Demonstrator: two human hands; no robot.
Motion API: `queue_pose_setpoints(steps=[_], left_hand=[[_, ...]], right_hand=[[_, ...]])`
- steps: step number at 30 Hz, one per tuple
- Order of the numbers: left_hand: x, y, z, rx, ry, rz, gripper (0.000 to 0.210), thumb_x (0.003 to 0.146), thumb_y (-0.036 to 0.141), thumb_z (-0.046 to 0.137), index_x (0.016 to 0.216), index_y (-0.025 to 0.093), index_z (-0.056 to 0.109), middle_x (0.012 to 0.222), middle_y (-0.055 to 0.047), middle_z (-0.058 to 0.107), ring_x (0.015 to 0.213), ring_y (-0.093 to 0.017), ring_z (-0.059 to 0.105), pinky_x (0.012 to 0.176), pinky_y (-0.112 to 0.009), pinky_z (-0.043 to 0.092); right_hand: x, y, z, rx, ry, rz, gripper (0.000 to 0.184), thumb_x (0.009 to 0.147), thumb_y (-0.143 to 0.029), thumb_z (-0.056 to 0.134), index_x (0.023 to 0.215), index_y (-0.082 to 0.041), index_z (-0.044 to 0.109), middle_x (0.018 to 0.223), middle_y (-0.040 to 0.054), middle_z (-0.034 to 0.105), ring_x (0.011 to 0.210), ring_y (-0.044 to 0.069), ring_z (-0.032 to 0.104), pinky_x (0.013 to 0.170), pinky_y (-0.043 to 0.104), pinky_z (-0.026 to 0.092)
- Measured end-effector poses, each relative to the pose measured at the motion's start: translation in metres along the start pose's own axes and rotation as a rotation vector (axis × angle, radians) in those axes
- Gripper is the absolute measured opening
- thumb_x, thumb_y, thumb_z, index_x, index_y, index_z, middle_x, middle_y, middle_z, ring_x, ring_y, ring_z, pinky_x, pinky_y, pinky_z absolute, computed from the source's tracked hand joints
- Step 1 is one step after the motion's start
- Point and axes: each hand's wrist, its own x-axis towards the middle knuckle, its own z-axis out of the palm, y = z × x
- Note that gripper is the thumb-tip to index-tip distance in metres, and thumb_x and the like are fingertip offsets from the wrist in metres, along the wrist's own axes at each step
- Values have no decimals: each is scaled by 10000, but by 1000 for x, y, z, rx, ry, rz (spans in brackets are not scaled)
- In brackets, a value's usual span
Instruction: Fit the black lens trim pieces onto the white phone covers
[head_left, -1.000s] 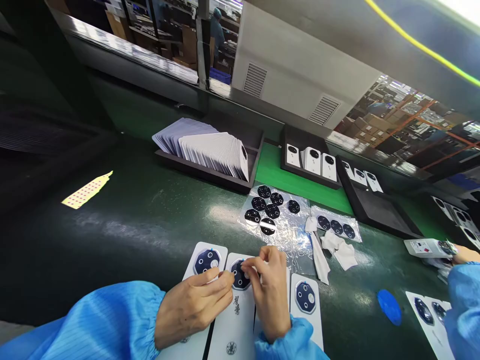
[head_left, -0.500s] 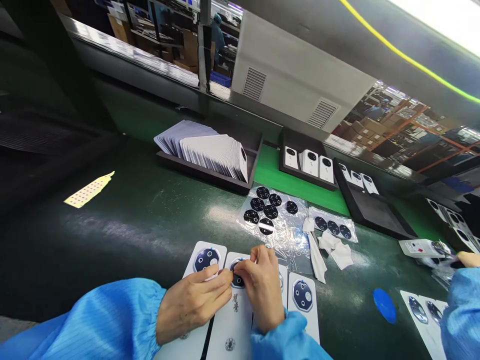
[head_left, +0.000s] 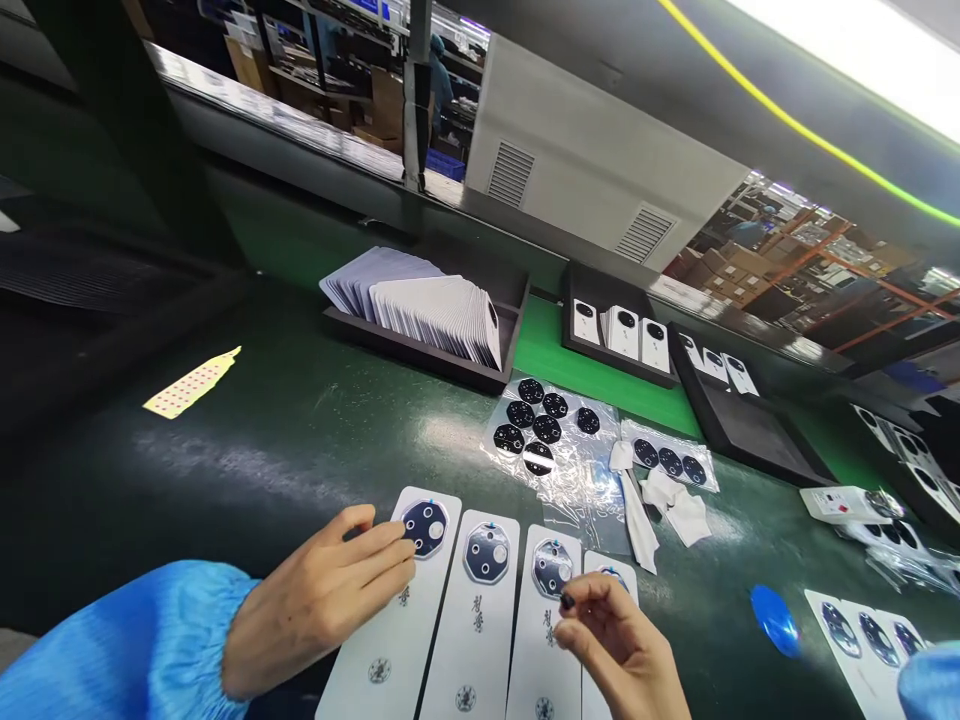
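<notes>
Several white panels, each with printed characters and a round emblem, lie in a row before me. Each carries a shiny dark octagonal plate, like the one on the second panel [head_left: 487, 553], with circular holes. My left hand [head_left: 330, 580] rests over the leftmost panel [head_left: 397, 640], fingers stretched out beside its plate [head_left: 425, 528]. Between the curled thumb and forefinger of my right hand [head_left: 626, 640], a small black piece [head_left: 567, 601] shows at the forefinger's tip. That hand is over the third panel [head_left: 534, 655] and partly covers the rightmost panel [head_left: 596, 690].
Black octagonal stickers [head_left: 547, 429] lie on clear film beyond the panels, beside white cloths [head_left: 686, 512]. A black tray [head_left: 420, 360] holds stacked panels; further trays [head_left: 660, 378] stand right. A blue disc [head_left: 775, 620] and a co-worker's sleeve [head_left: 930, 685] are at right, yellow dotted sheet [head_left: 191, 385] at left.
My hands have parted from the second panel's plate, the left moving left and the right moving right and down. The second and third plates are now uncovered.
</notes>
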Motion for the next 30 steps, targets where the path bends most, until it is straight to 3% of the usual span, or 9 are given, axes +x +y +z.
queue_pose_setpoints(steps=[4,9,12,15,17,20,24,30], left_hand=[[-12,-2,-1,-12,6,-35,351,1022,86,320,827,156,603,764,13,715,792,-118,627,833,-303,377],[-17,-2,-1,5,14,-36,361,1031,107,321,831,149,619,854,1,755,834,-127,637,820,-305,382],[-17,-3,0,11,23,-31,352,1027,106,340,825,143,626,860,-8,760,844,-129,641,811,-302,393],[-17,-3,1,24,22,-19,371,1024,81,326,822,142,631,857,-15,760,837,-119,645,801,-295,405],[-17,-4,0,46,11,5,377,1022,66,318,830,140,634,866,-19,760,850,-112,649,798,-290,412],[-17,-6,-1,80,-1,50,382,1021,51,311,837,135,636,873,-21,763,871,-101,654,790,-276,425],[-16,-7,-2,103,-19,95,419,1024,45,284,825,133,642,873,-24,765,877,-95,656,781,-263,437],[-18,-9,-1,116,-44,122,422,1014,32,299,818,125,661,881,-36,758,914,-99,645,811,-262,438]], right_hand=[[2,1,14,-73,-106,-112,322,740,-565,707,710,-245,679,738,14,610,652,162,569,589,248,487],[8,5,29,-167,-231,-297,259,883,-502,569,863,-325,758,785,31,611,667,161,586,627,260,494],[7,10,36,-159,-247,-276,230,871,-491,593,944,-347,758,741,19,617,664,158,592,630,251,508],[7,13,42,-114,-207,-174,358,820,-554,632,1087,-329,715,742,16,634,671,161,606,620,251,532],[8,11,45,-88,-203,-128,383,792,-583,648,1034,-295,720,750,19,640,643,154,600,611,252,539],[12,6,48,-66,-260,-124,343,787,-583,652,807,-246,717,775,27,634,606,137,588,602,245,537],[18,3,52,-78,-285,-116,364,825,-577,609,780,-221,670,778,18,610,583,126,588,564,234,510],[26,6,59,-244,-281,-323,286,909,-464,541,766,-238,643,749,6,552,653,146,523,608,247,464]])
